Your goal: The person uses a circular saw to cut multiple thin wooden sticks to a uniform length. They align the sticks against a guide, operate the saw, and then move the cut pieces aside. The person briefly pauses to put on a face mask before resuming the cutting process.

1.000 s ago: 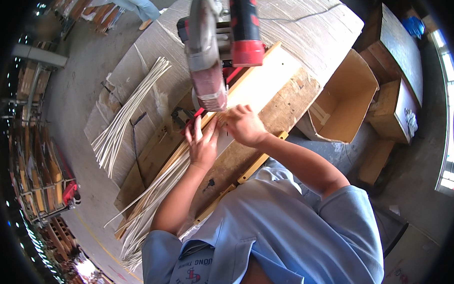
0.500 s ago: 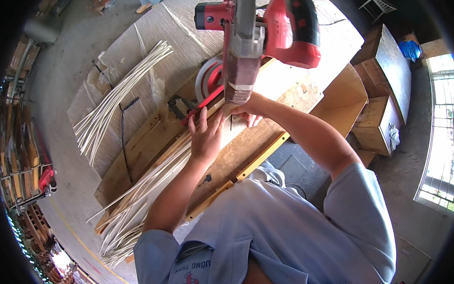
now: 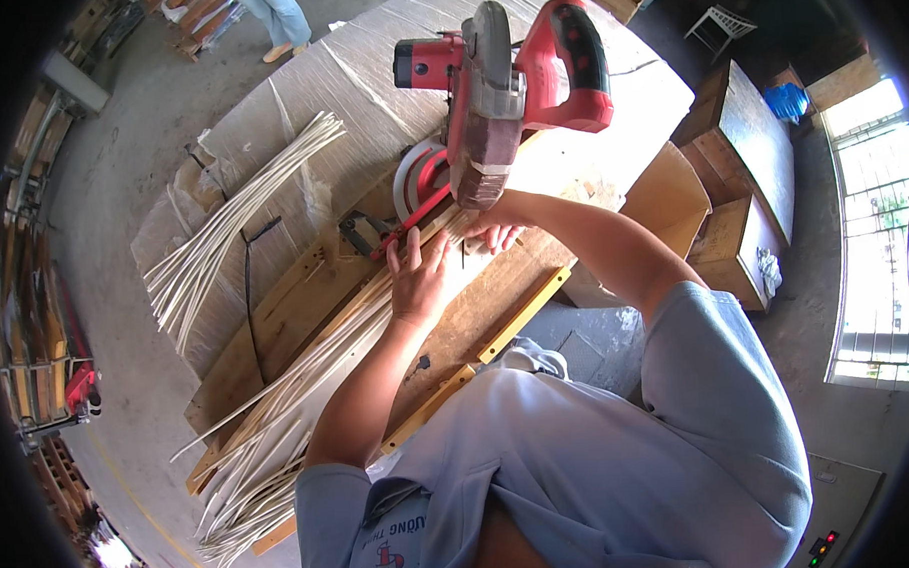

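Observation:
A red and grey mitre saw (image 3: 485, 133) stands on the bench in front of me, its head raised and its handle at the upper right. Below it a bunch of thin pale rods (image 3: 292, 375) runs along the wooden fence toward the lower left. My left hand (image 3: 421, 278) rests on these rods with its fingers stretched and apart, the fingertips near the red saw guard. Just under the saw head, my right hand (image 3: 497, 232) has its fingers curled at the rods' far ends. The saw head hides part of what it grips.
Another bundle of pale rods (image 3: 237, 221) lies on the wrapped table (image 3: 367, 82), with a black cable beside it. Yellow rails (image 3: 524, 314) edge the bench near me. Wooden boxes (image 3: 723, 240) stand at the right. A person's legs (image 3: 277, 20) show at the far left.
The view has shifted slightly, bringing more of the other person's legs into sight. Both hands stay at the rods below the saw; my right hand's fingers show a little more.

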The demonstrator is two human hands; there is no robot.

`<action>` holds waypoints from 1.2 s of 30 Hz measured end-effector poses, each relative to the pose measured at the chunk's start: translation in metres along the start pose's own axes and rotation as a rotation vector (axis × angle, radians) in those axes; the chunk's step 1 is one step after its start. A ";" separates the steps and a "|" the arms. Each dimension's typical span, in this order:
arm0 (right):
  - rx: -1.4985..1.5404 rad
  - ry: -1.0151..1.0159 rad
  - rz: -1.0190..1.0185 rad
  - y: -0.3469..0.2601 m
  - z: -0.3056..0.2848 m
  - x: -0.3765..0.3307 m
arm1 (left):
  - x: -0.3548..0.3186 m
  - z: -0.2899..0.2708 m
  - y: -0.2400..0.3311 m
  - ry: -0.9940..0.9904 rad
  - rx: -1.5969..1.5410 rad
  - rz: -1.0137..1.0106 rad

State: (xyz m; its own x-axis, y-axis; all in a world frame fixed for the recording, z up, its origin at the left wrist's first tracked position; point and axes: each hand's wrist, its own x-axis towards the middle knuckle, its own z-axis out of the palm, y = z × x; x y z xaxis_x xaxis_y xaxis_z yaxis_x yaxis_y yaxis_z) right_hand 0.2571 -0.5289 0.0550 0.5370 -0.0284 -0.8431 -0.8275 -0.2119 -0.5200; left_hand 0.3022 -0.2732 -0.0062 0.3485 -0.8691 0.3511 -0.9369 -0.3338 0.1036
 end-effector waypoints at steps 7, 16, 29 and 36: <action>-0.106 0.118 0.023 0.011 0.014 0.005 | -0.004 -0.003 0.009 -0.127 -0.013 -0.012; 0.013 0.176 -0.101 0.016 0.015 0.004 | 0.003 -0.002 0.006 -0.062 -0.042 -0.020; -0.115 0.131 -0.003 0.006 0.018 0.019 | 0.011 -0.038 0.014 -0.212 0.107 -0.014; -0.137 0.138 -0.010 0.005 0.016 0.015 | 0.011 -0.033 0.010 -0.118 0.088 0.043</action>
State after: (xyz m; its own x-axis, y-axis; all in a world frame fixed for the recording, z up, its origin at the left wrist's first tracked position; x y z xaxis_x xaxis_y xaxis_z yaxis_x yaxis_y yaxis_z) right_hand 0.2585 -0.5151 0.0374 0.5705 -0.1568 -0.8062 -0.7968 -0.3437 -0.4969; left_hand 0.2960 -0.2738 0.0298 0.3133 -0.9185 0.2412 -0.9469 -0.3213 0.0065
